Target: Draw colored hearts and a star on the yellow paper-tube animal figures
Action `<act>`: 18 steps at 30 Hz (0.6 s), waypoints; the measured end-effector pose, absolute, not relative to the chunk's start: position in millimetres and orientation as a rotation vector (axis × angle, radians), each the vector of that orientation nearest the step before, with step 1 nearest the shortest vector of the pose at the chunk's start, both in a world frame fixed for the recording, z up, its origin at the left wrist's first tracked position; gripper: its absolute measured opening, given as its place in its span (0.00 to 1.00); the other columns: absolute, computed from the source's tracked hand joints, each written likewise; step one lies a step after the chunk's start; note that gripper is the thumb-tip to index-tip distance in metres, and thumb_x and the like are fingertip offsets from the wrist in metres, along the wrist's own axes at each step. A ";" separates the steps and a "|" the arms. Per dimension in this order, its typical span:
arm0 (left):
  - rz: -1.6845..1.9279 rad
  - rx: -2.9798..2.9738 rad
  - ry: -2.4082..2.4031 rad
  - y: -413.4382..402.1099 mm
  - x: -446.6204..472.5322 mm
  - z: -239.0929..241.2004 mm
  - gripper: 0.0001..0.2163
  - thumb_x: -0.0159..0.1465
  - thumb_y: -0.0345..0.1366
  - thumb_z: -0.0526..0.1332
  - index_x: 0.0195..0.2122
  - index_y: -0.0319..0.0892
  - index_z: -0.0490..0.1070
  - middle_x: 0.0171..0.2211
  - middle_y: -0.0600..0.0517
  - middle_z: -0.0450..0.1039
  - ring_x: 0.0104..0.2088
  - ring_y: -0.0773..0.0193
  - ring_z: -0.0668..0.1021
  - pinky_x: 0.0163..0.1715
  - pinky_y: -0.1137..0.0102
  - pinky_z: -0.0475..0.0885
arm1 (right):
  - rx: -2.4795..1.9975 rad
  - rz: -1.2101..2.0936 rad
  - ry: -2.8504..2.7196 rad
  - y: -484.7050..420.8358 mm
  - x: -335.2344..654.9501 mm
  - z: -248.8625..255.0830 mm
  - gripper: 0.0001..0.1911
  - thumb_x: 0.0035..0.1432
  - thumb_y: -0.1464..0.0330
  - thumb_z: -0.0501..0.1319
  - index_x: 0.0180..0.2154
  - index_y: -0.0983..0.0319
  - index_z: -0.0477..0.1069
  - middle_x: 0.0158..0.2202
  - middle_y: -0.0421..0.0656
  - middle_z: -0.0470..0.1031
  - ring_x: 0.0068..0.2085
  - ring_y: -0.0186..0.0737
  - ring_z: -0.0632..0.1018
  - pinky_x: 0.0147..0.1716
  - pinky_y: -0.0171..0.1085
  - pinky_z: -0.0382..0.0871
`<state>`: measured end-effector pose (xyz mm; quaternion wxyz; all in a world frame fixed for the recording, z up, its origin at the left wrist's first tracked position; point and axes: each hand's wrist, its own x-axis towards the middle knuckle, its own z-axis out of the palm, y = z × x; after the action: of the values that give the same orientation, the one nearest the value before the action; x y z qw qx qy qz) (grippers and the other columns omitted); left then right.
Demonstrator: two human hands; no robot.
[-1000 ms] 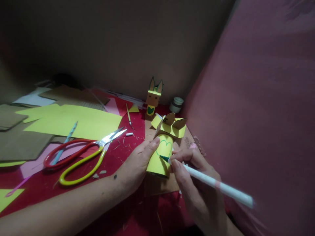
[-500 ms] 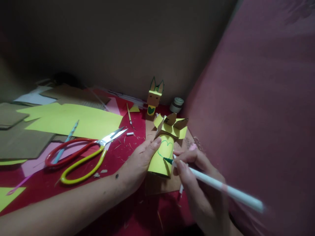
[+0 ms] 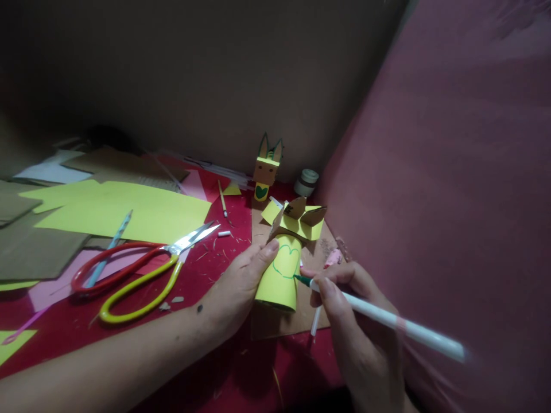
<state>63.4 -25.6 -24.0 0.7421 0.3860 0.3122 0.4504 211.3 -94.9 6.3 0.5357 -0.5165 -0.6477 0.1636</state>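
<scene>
One yellow tube figure (image 3: 275, 289), over the cardboard (image 3: 275, 327) near its nine-o'clock edge, gripped by fingers of the left hand (image 3: 239, 284); one green marker (image 3: 379, 313) at four o'clock, pinched by the right hand (image 3: 364, 338); open counter (image 3: 236, 215) toward ten.

Noted yellow paper tube (image 3: 275, 289) bearing green heart outline (image 3: 287, 261); at four o'clock from tube, slim white green-tipped marker (image 3: 383, 315); at nine, silver-bladed scissors (image 3: 174, 249), looped handles red and yellow.

Holds in the left hand (image 3: 241, 282) a yellow paper tube (image 3: 278, 291) with a green heart outline (image 3: 286, 261), and in the right hand (image 3: 364, 341) a white, green-tipped marker (image 3: 379, 313).
</scene>
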 end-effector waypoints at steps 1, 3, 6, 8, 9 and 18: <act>0.987 0.840 0.678 -25.8 63.4 -24.2 0.19 0.66 0.52 0.65 0.43 0.38 0.75 0.37 0.45 0.82 0.33 0.60 0.80 0.35 0.67 0.72 | -1.224 0.406 -1.542 -95.4 211.0 6.7 0.09 0.68 0.66 0.59 0.32 0.58 0.71 0.24 0.36 0.74 0.21 0.30 0.72 0.21 0.30 0.67; 0.988 0.830 0.666 -26.3 63.6 -24.4 0.21 0.66 0.54 0.64 0.44 0.39 0.75 0.38 0.44 0.83 0.35 0.59 0.81 0.35 0.68 0.72 | -1.216 0.424 -1.538 -96.2 210.4 7.1 0.10 0.68 0.67 0.59 0.32 0.58 0.71 0.24 0.36 0.74 0.19 0.29 0.70 0.18 0.30 0.65; 0.985 0.809 0.656 -26.6 64.2 -23.3 0.24 0.64 0.57 0.65 0.45 0.39 0.75 0.37 0.43 0.83 0.37 0.56 0.82 0.34 0.68 0.72 | -1.233 0.434 -1.532 -97.3 209.0 7.3 0.10 0.67 0.66 0.59 0.31 0.58 0.71 0.25 0.37 0.75 0.17 0.29 0.68 0.16 0.30 0.63; 0.978 0.794 0.658 -26.8 64.6 -21.3 0.24 0.64 0.57 0.65 0.46 0.38 0.75 0.34 0.44 0.83 0.35 0.56 0.83 0.31 0.68 0.72 | -1.241 0.428 -1.542 -97.6 207.5 7.7 0.10 0.67 0.66 0.60 0.31 0.58 0.72 0.26 0.38 0.76 0.20 0.32 0.72 0.17 0.30 0.65; 0.973 0.791 0.655 -27.1 64.7 -19.9 0.25 0.64 0.57 0.65 0.47 0.38 0.75 0.33 0.44 0.83 0.34 0.56 0.83 0.30 0.68 0.71 | -1.240 0.416 -1.551 -97.6 206.6 8.2 0.10 0.67 0.66 0.60 0.31 0.57 0.72 0.26 0.39 0.76 0.23 0.33 0.75 0.18 0.30 0.66; 0.966 0.784 0.608 -29.0 64.9 -15.1 0.24 0.65 0.55 0.64 0.47 0.36 0.74 0.32 0.44 0.83 0.30 0.58 0.82 0.27 0.70 0.70 | -1.230 0.374 -1.663 -99.6 202.5 11.6 0.09 0.67 0.68 0.58 0.33 0.58 0.71 0.27 0.37 0.74 0.28 0.34 0.78 0.29 0.31 0.74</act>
<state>64.9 -29.0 -15.1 0.7698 0.3613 0.2802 0.4453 202.5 -99.6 11.6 0.4968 -0.5079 -0.6866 0.1545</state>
